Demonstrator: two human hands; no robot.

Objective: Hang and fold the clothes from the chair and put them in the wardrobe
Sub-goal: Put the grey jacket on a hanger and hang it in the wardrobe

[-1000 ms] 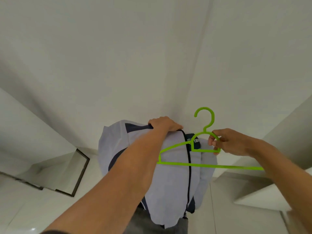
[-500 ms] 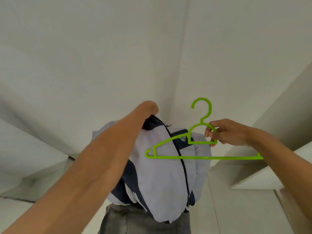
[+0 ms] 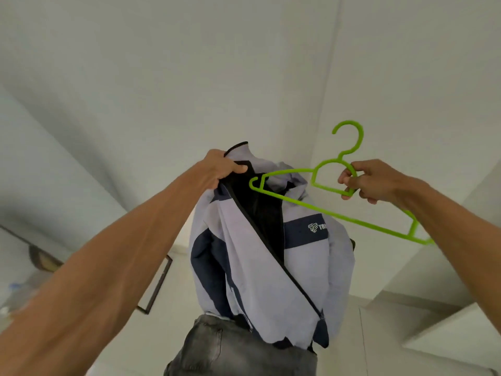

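A light grey and navy zip jacket (image 3: 260,256) hangs in the air at the centre, its front open and the dark lining showing. My left hand (image 3: 219,169) grips it by the collar edge at the top left. My right hand (image 3: 366,181) pinches the neck of a bright green plastic hanger (image 3: 325,210) just below its hook. The hanger is tilted, and its left tip pokes into the jacket's open collar. Dark grey jeans (image 3: 238,348) lie below the jacket at the bottom of the view.
White walls meet in a corner behind the jacket. A dark-framed panel (image 3: 158,283) leans at the lower left. A white ledge or furniture edge (image 3: 433,329) runs along the lower right.
My left hand has pulled the jacket's collar open and lifted it. My right hand has tilted the hanger and pushed its left tip into the collar opening.
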